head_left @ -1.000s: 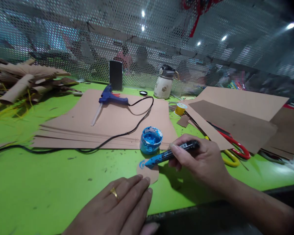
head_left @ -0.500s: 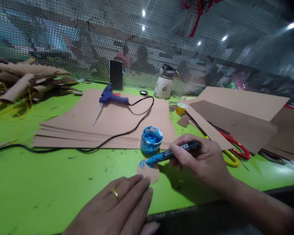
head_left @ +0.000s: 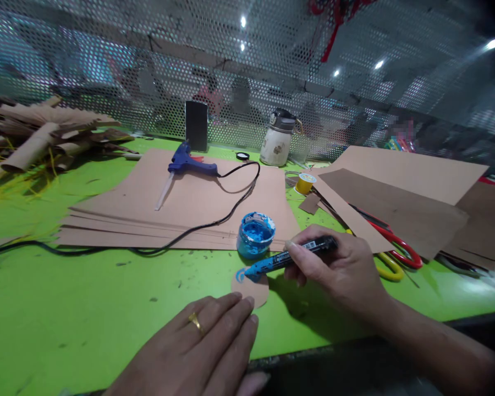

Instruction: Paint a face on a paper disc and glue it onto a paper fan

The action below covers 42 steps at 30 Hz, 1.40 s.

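My right hand [head_left: 338, 269] is closed round a black pen-shaped tool [head_left: 291, 257] whose blue-stained tip rests on a small round cardboard disc [head_left: 251, 290]. A patch of blue paint shows on the disc's far left edge. My left hand [head_left: 193, 346], wearing a gold ring, lies flat on the green table [head_left: 86, 308] with fingers stretched out, the fingertips at the disc's near edge. An open pot of blue paint [head_left: 254, 235] stands just behind the disc.
A stack of brown card sheets [head_left: 181, 203] carries a blue glue gun [head_left: 187, 164] and its black cable [head_left: 198, 226]. More card sheets [head_left: 400, 187], red and yellow scissors [head_left: 391, 247], yellow thread spool [head_left: 304, 183], a white jar [head_left: 276, 146], cardboard tubes [head_left: 33, 143] and a perforated metal screen [head_left: 247, 71] surround them.
Hardly anything has moved; the tool tip stays at the disc's blue patch and my left hand holds its place.
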{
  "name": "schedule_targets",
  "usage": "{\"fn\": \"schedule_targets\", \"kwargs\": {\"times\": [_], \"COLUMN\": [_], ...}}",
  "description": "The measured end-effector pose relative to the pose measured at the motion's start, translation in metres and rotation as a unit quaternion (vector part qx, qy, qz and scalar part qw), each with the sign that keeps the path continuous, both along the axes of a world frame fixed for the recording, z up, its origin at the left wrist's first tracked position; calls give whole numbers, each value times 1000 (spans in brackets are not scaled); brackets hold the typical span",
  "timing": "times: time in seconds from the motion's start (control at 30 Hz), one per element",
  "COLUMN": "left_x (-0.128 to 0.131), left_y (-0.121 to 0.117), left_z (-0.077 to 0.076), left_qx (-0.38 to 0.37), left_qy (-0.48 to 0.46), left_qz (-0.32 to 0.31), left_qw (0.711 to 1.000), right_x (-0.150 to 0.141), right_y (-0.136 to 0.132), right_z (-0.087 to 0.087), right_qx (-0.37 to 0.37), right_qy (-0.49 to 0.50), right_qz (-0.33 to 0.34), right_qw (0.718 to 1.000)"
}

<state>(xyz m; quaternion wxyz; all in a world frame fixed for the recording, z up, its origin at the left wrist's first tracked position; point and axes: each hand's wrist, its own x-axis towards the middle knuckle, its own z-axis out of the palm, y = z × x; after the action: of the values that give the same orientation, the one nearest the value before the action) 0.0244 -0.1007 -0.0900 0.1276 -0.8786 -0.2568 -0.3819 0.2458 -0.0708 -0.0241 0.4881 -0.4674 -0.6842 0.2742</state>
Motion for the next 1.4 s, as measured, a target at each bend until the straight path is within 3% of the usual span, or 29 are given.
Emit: {"fn": "schedule_targets", "kwargs": {"times": [0.2,0.37,0.53,0.63,0.73,0.83,1.0,1.1,1.27,1.4], "left_x": [1,2,1,-3,-6,-6,-4,-4,-6,-6], "left_y": [0,-1,3,5,4,4,3,3,4,8], "left_z": [2,1,5,15,23,23,17,16,21,22], "left_qx": [-9,-16,12,24,22,22,11,17,36,56], "left_qy": [-21,-18,-44,11,65,67,51,44,48,55], "left_qz": [-3,-1,-3,-19,-22,-17,-10,-11,-15,-15], "left_qw": [1000,1000,999,999,997,997,999,999,998,997], "right_x": [1,2,11,17,15,5,-9,-10,-1,6], "right_y": [-1,-3,4,14,23,33,47,52,52,51], "right_z": [2,3,18,30,40,46,45,38,25,24], "right_qx": [-7,-46,6,30,14,-54,-114,-113,-70,-43], "right_qy": [-1,144,247,222,127,28,-97,-74,74,114], "right_qz": [-19,-53,-7,-38,-50,-16,66,81,8,-9], "right_qw": [1000,987,969,974,990,998,987,988,995,992]}}
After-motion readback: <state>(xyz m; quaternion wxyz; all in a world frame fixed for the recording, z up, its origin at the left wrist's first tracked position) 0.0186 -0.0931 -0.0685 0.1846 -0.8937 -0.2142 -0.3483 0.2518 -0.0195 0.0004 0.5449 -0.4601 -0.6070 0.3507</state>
